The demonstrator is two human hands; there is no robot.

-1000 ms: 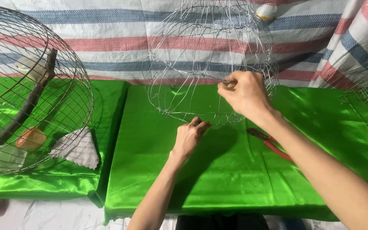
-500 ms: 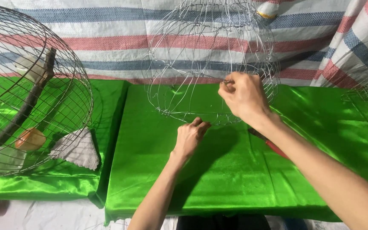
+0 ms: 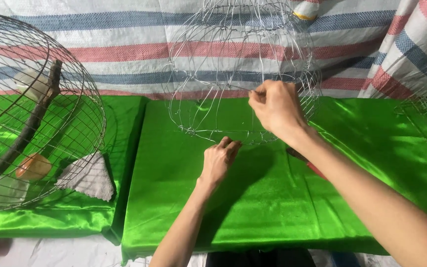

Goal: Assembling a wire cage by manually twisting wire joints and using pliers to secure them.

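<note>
Hands on a half-built dome of thin silver wire (image 3: 233, 74), standing on the bright green satin cloth (image 3: 253, 198) against the striped tarp (image 3: 124, 49). Right hand (image 3: 275, 109) up at the near side of the frame, fingers bunched and pinching one of the wires about mid-height. Left hand (image 3: 218, 160) lower down, fingers curled together, tips touching the bottom ring right where it meets the cloth. Red-handled tool (image 3: 312, 165) lying just behind the right forearm, mostly hidden, so can't tell exactly what kind.

Off to the left, a finished-looking round wire cage (image 3: 75, 113) with a wooden perch (image 3: 30, 123) and an orange cup (image 3: 33, 167) inside, plus a grey rag (image 3: 90, 178) beside it.

Risks, probably: that wire looks springy and flimsy, so too hard a squeeze could kink a rib or warp the whole dome. Slippery satin underneath too, so the bottom ring could skate away if the lower hand lets up. Loose wire ends near fingertips, easy poke.
</note>
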